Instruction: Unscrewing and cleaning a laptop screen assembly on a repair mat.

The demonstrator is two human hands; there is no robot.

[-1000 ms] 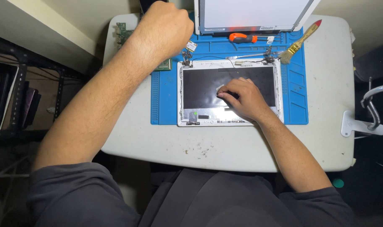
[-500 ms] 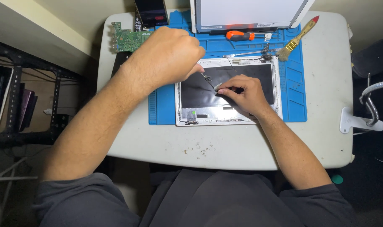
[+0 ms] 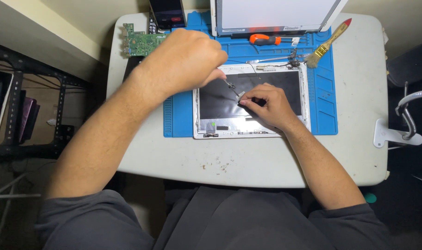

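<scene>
Mid-frame on the blue silicone mat (image 3: 178, 115), your left hand (image 3: 187, 62) grips thin metal tweezers (image 3: 230, 86), tips meeting a small pale piece your right hand (image 3: 266, 106) pinches against the white-framed laptop lid (image 3: 250, 104), steadying it.

A white laptop lid (image 3: 252, 132) lies flat on the blue mat, its dark inner panel facing up. Thin metal tweezers (image 3: 231, 86) slant down over the panel, their tip meeting a small pale tab (image 3: 241, 95) near the panel's middle.
</scene>
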